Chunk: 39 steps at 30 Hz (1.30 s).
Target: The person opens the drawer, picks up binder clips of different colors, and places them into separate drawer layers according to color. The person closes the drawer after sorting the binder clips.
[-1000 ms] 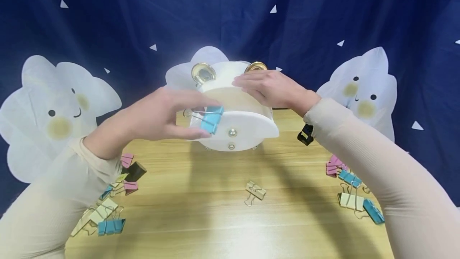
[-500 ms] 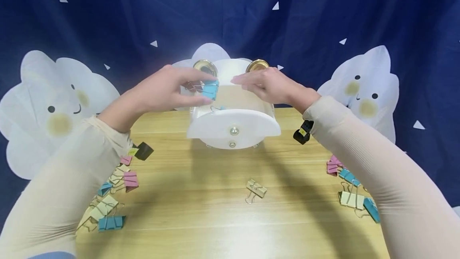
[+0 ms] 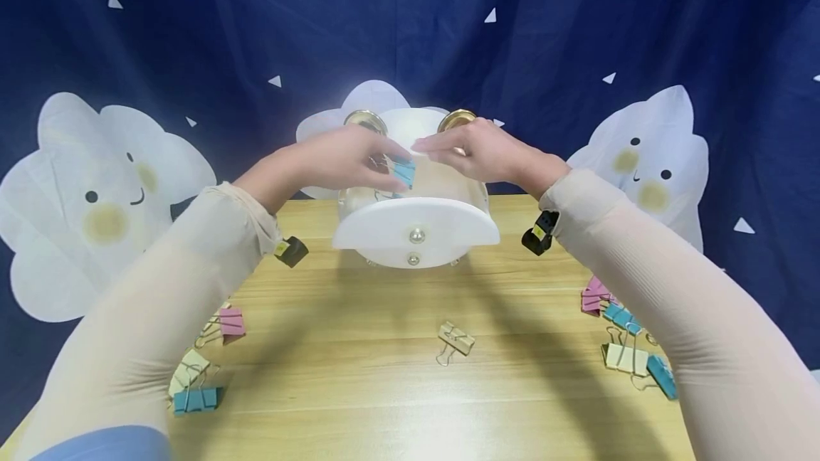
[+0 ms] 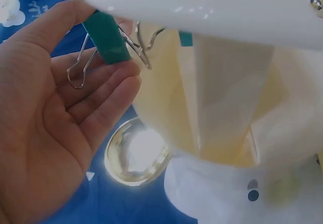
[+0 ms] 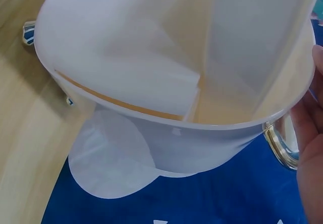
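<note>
A white rounded container point(image 3: 384, 225) with a gold bell-shaped piece point(image 3: 366, 118) at each upper corner stands at the back of the table, its front panel tilted outward. My left hand point(image 3: 342, 157) pinches a blue binder clip point(image 3: 404, 172) over the opening behind that panel; the left wrist view shows the clip's wire handles point(image 4: 78, 72) between the fingers. Inside the container, a bit of another teal clip point(image 4: 185, 38) peeks out under the panel. My right hand point(image 3: 490, 151) grips the container's top edge near the right bell, thumb and fingers on either side of the rim.
A cream binder clip point(image 3: 456, 338) lies alone mid-table. Pink, blue and cream clips are piled at the left, partly behind the left sleeve point(image 3: 147, 304), and more clips point(image 3: 626, 359) at the right by the other sleeve. A dark blue curtain point(image 3: 448, 27) with cloud figures hangs behind.
My left hand has risen and moved right with the blue clip, from in front of the panel to over the opening. The panel has tilted farther forward; my right hand has stayed put.
</note>
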Each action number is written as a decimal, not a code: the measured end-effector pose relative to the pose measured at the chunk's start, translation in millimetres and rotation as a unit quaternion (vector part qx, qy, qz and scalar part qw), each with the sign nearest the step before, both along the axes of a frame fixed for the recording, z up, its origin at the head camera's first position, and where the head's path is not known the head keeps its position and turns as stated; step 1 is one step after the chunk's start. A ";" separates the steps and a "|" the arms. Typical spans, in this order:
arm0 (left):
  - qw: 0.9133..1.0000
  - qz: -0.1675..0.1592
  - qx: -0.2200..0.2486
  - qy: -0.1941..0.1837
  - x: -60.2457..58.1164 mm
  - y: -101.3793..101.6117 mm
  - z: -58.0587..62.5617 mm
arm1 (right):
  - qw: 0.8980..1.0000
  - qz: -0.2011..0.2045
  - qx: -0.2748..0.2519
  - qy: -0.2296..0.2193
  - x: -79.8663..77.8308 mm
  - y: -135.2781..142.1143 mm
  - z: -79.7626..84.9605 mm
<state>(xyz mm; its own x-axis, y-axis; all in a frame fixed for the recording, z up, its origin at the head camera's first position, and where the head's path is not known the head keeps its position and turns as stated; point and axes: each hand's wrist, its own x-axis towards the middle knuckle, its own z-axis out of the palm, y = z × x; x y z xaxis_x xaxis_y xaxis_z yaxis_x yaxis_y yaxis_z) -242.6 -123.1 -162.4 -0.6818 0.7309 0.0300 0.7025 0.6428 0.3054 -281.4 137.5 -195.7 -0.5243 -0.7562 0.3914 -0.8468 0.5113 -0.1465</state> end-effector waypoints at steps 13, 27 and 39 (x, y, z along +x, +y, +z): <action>0.997 -0.063 -0.043 0.010 -9.0 22.2 -14.5 | 1.000 -0.012 -0.017 -0.009 0.7 0.2 -0.2; 0.998 -0.059 0.001 0.036 -11.5 24.4 -32.4 | 1.000 -0.017 -0.020 -0.011 0.4 -2.3 -3.6; 0.999 -0.001 0.018 0.042 13.4 -10.9 -6.3 | 1.000 -0.014 -0.024 -0.004 -0.1 -5.5 -1.8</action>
<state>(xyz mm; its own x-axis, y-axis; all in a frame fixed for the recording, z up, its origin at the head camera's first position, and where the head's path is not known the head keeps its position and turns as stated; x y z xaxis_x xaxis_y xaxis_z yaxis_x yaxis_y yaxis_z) -229.2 -134.1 -168.7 -0.6748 0.7293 0.1127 0.7275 0.6318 0.2676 -281.6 132.1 -197.5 -0.5488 -0.7218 0.4216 -0.8307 0.5273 -0.1785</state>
